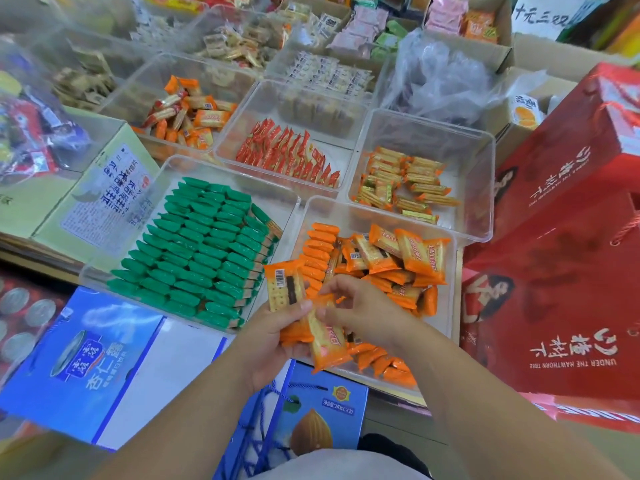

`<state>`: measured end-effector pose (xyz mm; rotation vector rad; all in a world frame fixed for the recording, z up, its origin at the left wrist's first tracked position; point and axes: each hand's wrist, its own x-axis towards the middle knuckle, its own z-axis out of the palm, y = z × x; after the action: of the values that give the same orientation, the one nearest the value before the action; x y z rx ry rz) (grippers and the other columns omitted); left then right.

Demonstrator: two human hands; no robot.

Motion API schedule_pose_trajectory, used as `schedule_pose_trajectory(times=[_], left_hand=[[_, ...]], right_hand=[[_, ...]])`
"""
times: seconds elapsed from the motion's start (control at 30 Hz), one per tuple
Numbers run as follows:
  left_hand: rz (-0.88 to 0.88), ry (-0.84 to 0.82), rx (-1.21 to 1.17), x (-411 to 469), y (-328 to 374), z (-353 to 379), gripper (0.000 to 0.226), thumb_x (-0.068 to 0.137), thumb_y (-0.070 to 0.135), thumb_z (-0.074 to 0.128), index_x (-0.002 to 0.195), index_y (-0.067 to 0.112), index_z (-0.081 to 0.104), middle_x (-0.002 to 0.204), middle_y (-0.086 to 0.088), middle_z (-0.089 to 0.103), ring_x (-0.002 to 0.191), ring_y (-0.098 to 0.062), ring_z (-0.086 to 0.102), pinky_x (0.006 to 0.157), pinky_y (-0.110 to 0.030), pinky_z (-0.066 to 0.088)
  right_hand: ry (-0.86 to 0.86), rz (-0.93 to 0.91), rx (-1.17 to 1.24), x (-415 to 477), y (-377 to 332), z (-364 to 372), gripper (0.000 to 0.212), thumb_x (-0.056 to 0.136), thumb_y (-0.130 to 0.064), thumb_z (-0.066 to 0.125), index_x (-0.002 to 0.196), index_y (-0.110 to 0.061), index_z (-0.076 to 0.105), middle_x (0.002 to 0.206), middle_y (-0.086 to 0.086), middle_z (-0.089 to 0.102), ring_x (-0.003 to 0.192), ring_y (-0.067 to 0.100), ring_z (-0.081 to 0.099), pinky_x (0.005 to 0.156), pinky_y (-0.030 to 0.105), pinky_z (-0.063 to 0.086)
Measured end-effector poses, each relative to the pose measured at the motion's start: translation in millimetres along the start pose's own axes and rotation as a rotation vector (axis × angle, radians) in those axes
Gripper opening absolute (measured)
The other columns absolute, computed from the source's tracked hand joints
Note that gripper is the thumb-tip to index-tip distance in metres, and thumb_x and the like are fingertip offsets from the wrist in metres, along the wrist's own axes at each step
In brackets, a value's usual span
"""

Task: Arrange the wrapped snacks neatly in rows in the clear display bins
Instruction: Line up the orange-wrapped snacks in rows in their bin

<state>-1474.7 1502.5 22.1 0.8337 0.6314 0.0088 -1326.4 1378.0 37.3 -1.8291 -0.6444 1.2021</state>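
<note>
My left hand [273,341] grips a small stack of orange-wrapped cracker snacks [285,289], fanned upward over the near edge of a clear bin [381,211]. My right hand [360,306] pinches one of those packets [329,344] at its top end. Inside this bin a neat row of orange packets [317,254] stands on edge along the left side, and a loose pile of orange packets [408,258] fills the right side. The clear bin to the left [166,174] holds green-wrapped snacks [204,251] in tidy rows.
Further clear bins behind hold red packets [287,154], yellow-orange packets [401,183] and mixed orange ones [187,112]. Red gift boxes [561,271] stand close on the right. Blue drink cartons [79,368] lie at the near left, below the bins.
</note>
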Motion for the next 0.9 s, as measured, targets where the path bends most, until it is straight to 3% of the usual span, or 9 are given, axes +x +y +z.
schedule_pose_trajectory(times=[0.13,0.27,0.37,0.43,0.53,0.6,0.7,0.8,0.9], left_hand=[[0.097,0.205,-0.004,-1,0,-7,0.037,0.074,0.026,0.086,0.108,0.02,0.074,0.116,-0.018,0.072,0.103,-0.036,0.072,0.071,-0.045,0.061],[0.143,0.278,0.035,-6,-7,-20,0.034,0.072,0.028,0.085,0.104,0.026,0.073,0.111,-0.021,0.072,0.101,-0.037,0.072,0.072,-0.044,0.061],[0.165,0.25,0.052,-10,-11,-22,0.031,0.068,0.032,0.084,0.098,0.031,0.076,0.11,-0.023,0.071,0.1,-0.038,0.071,0.076,-0.044,0.061],[0.168,0.234,0.064,-10,-12,-24,0.048,0.062,0.038,0.087,0.106,0.026,0.072,0.111,-0.024,0.07,0.1,-0.038,0.071,0.077,-0.043,0.061],[0.164,0.191,0.113,-9,-11,-27,0.043,0.063,0.042,0.087,0.103,0.032,0.075,0.108,-0.019,0.072,0.102,-0.035,0.072,0.08,-0.041,0.061],[0.17,0.183,0.135,-9,-11,-27,0.04,0.064,0.043,0.086,0.102,0.035,0.075,0.105,-0.015,0.074,0.101,-0.033,0.072,0.08,-0.039,0.061],[0.175,0.228,0.072,-7,-15,-25,0.049,0.071,0.042,0.077,0.115,0.021,0.069,0.102,-0.019,0.073,0.098,-0.037,0.072,0.08,-0.046,0.061],[0.137,0.286,-0.07,-6,-13,-24,0.046,0.079,0.037,0.057,0.114,0.008,0.066,0.097,-0.025,0.07,0.09,-0.038,0.072,0.077,-0.048,0.057],[0.116,0.277,-0.109,-6,-7,-22,0.037,0.091,0.029,0.053,0.12,0.007,0.062,0.101,-0.023,0.071,0.086,-0.034,0.071,0.075,-0.045,0.056]], right_hand=[[0.27,-0.064,0.145,2,-4,-14,0.027,0.088,-0.014,0.076,0.105,-0.031,0.062,0.102,-0.002,0.067,0.08,0.014,0.065,0.059,0.023,0.054],[0.484,-0.152,-0.217,7,11,-20,0.026,0.09,-0.018,0.071,0.115,-0.025,0.067,0.109,-0.005,0.066,0.099,0.013,0.063,0.081,0.022,0.05],[0.391,-0.193,-0.502,10,27,-10,0.03,0.089,-0.016,0.071,0.118,-0.019,0.067,0.108,-0.004,0.058,0.102,0.015,0.056,0.081,0.019,0.039],[0.324,-0.195,-0.593,12,37,-1,0.03,0.089,-0.015,0.07,0.119,-0.019,0.068,0.11,-0.001,0.058,0.102,0.017,0.056,0.084,0.024,0.042],[0.242,-0.164,-0.749,18,47,14,0.026,0.094,-0.024,0.065,0.119,-0.021,0.069,0.113,0.004,0.061,0.103,0.023,0.059,0.085,0.035,0.049],[0.16,-0.153,-0.77,22,49,21,0.03,0.096,-0.031,0.06,0.124,-0.024,0.067,0.115,0.004,0.065,0.105,0.024,0.06,0.083,0.035,0.049],[0.11,-0.157,-0.684,27,49,19,0.033,0.098,-0.032,0.054,0.127,-0.022,0.067,0.118,0.003,0.069,0.106,0.023,0.062,0.079,0.03,0.046],[0.07,-0.095,-0.731,34,52,12,0.032,0.102,-0.028,0.054,0.131,-0.021,0.064,0.124,0.004,0.069,0.112,0.026,0.062,0.086,0.036,0.05],[0.037,-0.004,-0.79,38,55,12,0.035,0.103,-0.028,0.051,0.137,-0.026,0.059,0.133,0.004,0.064,0.118,0.028,0.059,0.091,0.039,0.051]])
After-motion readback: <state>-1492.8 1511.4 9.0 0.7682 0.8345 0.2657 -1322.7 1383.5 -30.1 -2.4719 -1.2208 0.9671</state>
